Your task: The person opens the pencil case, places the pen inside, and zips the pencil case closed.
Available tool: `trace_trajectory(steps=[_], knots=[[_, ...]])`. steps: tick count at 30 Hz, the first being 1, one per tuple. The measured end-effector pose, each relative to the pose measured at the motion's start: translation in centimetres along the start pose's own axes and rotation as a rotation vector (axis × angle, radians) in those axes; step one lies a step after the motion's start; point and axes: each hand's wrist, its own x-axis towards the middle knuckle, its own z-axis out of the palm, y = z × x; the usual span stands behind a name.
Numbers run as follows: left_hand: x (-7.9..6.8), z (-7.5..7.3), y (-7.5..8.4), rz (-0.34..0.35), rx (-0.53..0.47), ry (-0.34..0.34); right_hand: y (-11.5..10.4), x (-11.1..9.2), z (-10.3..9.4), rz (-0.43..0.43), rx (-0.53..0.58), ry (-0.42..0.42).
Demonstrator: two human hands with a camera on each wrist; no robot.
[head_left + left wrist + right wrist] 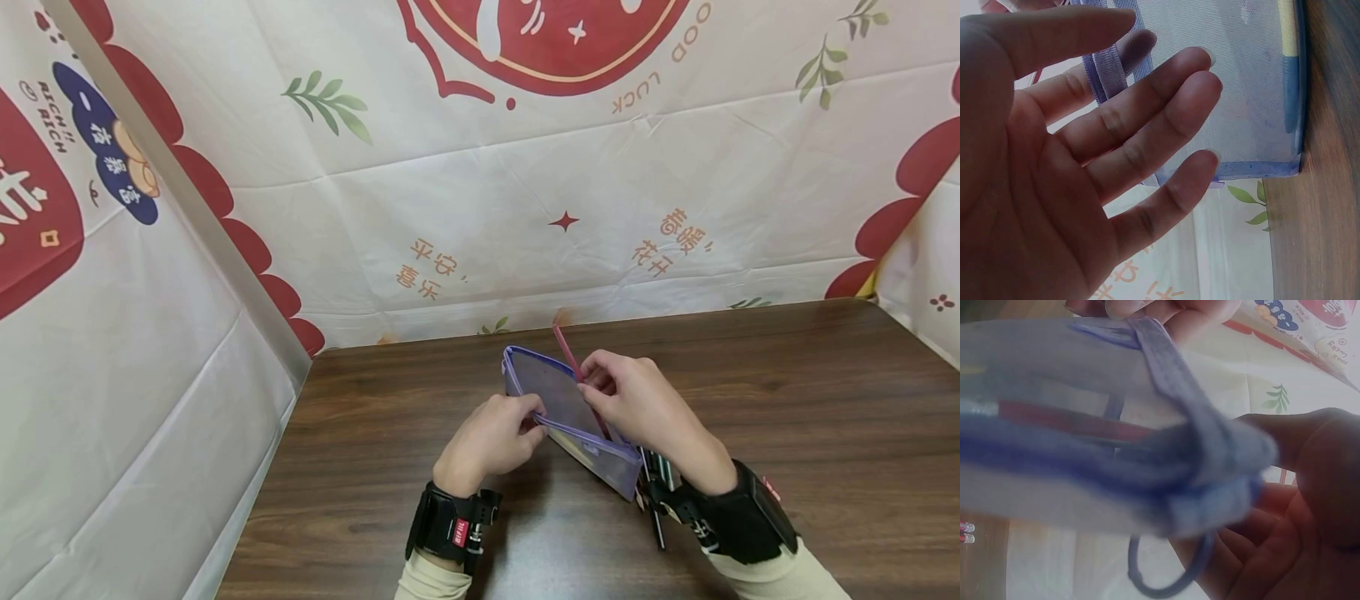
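Observation:
A purple mesh pencil pouch (592,454) stands with its zip mouth open in the head view. At the near edge of that mouth, my left hand (491,442) pinches the zip band (1109,72) between thumb and index finger; its other fingers lie along the mesh. My right hand (637,400) holds a slim red pencil (567,354) at a slant, its lower part inside the pouch. Through the mesh, the right wrist view shows the red pencil (1072,419), blurred. A yellow-and-blue stick (1289,75) lies inside along the bottom.
Several pens and pencils (658,525) lie on the brown wooden table (360,467) under my right wrist, partly hidden. A printed white cloth (487,192) hangs behind the table's far edge, and another cloth panel (150,375) stands at the left.

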Motion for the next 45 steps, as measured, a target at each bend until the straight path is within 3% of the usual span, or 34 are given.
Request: trace_trajectory(steps=[45], knots=[[0.11, 0.04, -0.06, -0.006, 0.0, -0.008, 0.36, 0.07, 0.64, -0.013, -0.057, -0.009]])
